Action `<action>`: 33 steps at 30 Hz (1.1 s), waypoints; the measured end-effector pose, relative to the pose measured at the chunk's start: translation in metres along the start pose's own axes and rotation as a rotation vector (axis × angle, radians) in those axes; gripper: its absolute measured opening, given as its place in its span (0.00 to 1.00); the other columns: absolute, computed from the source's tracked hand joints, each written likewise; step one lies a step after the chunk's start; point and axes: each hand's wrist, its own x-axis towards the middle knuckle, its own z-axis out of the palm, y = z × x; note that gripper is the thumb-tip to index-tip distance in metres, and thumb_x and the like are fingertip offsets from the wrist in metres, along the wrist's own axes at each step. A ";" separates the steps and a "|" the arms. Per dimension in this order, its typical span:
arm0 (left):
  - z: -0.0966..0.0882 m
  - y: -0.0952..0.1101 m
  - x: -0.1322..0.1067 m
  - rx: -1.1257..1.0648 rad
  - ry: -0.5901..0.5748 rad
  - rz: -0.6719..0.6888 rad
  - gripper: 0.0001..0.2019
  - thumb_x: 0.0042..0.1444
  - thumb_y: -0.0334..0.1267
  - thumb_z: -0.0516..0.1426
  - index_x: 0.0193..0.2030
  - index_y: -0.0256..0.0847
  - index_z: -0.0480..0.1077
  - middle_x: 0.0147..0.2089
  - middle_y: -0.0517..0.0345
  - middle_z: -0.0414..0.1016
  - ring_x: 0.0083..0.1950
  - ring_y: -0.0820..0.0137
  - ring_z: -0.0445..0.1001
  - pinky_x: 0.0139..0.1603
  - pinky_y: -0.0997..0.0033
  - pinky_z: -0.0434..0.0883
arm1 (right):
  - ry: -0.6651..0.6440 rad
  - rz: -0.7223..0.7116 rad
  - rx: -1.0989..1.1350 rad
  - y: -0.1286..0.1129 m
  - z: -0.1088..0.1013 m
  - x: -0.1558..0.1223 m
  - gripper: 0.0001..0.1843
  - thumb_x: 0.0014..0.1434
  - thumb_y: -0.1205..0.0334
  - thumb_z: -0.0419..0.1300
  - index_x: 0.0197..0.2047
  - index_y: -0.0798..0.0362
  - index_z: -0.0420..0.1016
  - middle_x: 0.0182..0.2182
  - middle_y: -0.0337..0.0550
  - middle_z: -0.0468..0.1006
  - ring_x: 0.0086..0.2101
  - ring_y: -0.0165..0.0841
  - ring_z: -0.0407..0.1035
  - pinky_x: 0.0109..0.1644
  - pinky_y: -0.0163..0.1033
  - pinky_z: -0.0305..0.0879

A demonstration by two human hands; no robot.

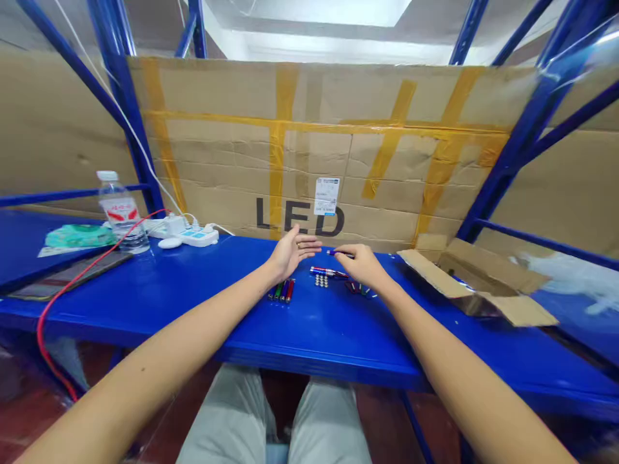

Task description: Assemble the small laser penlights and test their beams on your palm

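My left hand (293, 252) is open, palm turned to the right and fingers stretched out, with nothing in it. Between the fingers of my right hand (362, 263) is a slim dark purple mini flashlight (331, 252), its end pointing left toward my left fingertips. Several red, green and blue mini flashlights (281, 291) lie side by side below my left hand. In the middle, more red and blue flashlights (323, 271) lie crosswise above a small grid of silver button cells (321, 281). Small dark cords and loose bits (358, 289) lie under my right hand.
An open cardboard box (438, 274) stands at the right beside clear plastic wrap (570, 274). On the left are a water bottle (123, 216), a power strip (193, 236), a phone-like dark slab (72, 274) and a red cable (91, 265). Cardboard (217, 161) walls the back.
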 end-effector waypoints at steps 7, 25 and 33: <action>-0.003 -0.002 0.003 0.002 -0.026 -0.001 0.31 0.65 0.57 0.43 0.41 0.30 0.74 0.46 0.37 0.78 0.49 0.58 0.77 0.56 0.59 0.67 | 0.024 0.018 0.034 0.000 -0.001 0.000 0.15 0.58 0.65 0.54 0.38 0.56 0.83 0.39 0.47 0.83 0.41 0.39 0.76 0.45 0.38 0.67; -0.004 -0.007 0.004 0.118 -0.099 -0.017 0.28 0.62 0.58 0.48 0.38 0.32 0.75 0.41 0.42 0.79 0.44 0.62 0.78 0.51 0.62 0.70 | -0.012 -0.026 0.230 0.007 0.006 0.001 0.15 0.62 0.58 0.54 0.44 0.54 0.79 0.45 0.48 0.81 0.46 0.40 0.74 0.52 0.43 0.65; -0.007 -0.019 0.011 0.651 -0.042 0.231 0.08 0.51 0.32 0.62 0.39 0.34 0.72 0.32 0.54 0.76 0.34 0.71 0.74 0.37 0.69 0.71 | -0.140 0.012 0.150 0.020 0.016 0.001 0.11 0.62 0.58 0.51 0.43 0.54 0.69 0.37 0.44 0.77 0.37 0.36 0.69 0.41 0.41 0.62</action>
